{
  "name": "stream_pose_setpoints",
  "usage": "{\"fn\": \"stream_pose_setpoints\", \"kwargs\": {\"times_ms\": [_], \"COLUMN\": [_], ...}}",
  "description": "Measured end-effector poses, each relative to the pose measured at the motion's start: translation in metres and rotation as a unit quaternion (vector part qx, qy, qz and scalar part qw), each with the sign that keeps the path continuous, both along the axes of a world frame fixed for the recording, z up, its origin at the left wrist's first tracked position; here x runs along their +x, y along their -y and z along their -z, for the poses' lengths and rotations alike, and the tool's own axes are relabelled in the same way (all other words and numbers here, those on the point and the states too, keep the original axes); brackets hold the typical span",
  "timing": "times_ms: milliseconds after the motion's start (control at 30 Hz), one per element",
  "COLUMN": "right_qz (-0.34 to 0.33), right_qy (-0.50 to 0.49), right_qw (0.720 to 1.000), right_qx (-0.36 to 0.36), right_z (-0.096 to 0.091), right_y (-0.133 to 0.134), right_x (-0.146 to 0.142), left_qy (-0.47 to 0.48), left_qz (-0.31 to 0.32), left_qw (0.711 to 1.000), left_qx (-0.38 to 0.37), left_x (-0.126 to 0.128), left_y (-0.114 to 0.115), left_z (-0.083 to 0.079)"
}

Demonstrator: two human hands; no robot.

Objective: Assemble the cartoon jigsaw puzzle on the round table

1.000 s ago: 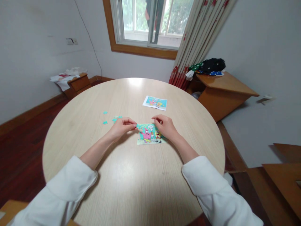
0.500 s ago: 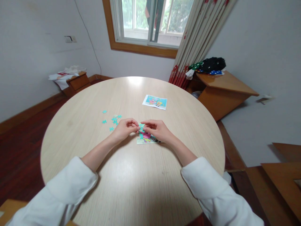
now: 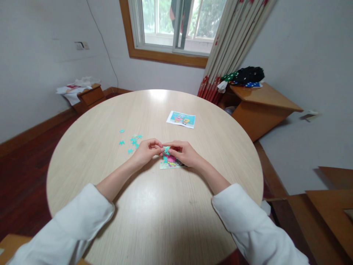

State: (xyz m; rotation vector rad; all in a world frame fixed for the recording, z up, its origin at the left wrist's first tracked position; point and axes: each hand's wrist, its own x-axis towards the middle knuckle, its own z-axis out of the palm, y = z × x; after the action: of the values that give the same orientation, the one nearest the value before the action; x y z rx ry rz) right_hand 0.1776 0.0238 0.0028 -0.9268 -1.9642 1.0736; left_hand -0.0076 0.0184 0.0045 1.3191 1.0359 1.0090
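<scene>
A partly assembled jigsaw puzzle (image 3: 171,161) with a pink cartoon figure lies flat on the round table, partly hidden under my right hand. Just above its upper left part, a teal puzzle piece (image 3: 167,149) sits between my fingertips. My left hand (image 3: 149,150) pinches it from the left, thumb and fingers closed. From the right, my right hand (image 3: 184,151) grips it with the thumb below and the index finger stretched over the top. Several loose teal puzzle pieces (image 3: 134,140) are scattered beyond my left hand.
A printed reference picture (image 3: 181,119) of two cartoon figures lies farther back on the pale round table (image 3: 154,213). Behind stand a wooden cabinet (image 3: 264,97) with cloths on it, a curtain (image 3: 234,40) and a window. A small wooden stand (image 3: 92,95) is at left.
My right index finger has reached slightly left, closer to my left fingertips over the teal piece. The left hand stays nearly in place, and the puzzle has not moved.
</scene>
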Motion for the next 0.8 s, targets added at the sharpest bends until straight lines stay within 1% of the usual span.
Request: {"fn": "stream_pose_setpoints", "kwargs": {"times_ms": [133, 333, 500, 633, 800], "right_qz": [0.012, 0.047, 0.092, 0.106, 0.097], "right_qy": [-0.012, -0.053, -0.095, -0.122, -0.141], "right_qw": [1.000, 0.994, 0.986, 0.980, 0.975], "right_qx": [-0.009, -0.086, -0.097, -0.117, -0.138], "right_z": [0.0034, 0.0042, 0.0041, 0.0049, 0.0043], "right_y": [-0.0010, 0.0002, -0.0017, -0.0019, -0.0009], "right_x": [-0.0008, -0.0032, -0.0053, -0.0078, -0.0094], "left_qy": [0.017, 0.039, 0.045, 0.033, 0.019], "left_qz": [0.007, 0.019, 0.037, 0.035, 0.019], "left_qw": [1.000, 0.998, 0.997, 0.998, 0.999], "left_qx": [-0.011, -0.035, -0.056, -0.047, -0.029], "left_x": [-0.0003, -0.0011, 0.0004, 0.0007, 0.0005], "left_y": [-0.0004, -0.0012, 0.0001, 0.0001, -0.0006], "left_z": [0.0015, 0.0037, 0.0025, 0.0031, 0.0030]}}
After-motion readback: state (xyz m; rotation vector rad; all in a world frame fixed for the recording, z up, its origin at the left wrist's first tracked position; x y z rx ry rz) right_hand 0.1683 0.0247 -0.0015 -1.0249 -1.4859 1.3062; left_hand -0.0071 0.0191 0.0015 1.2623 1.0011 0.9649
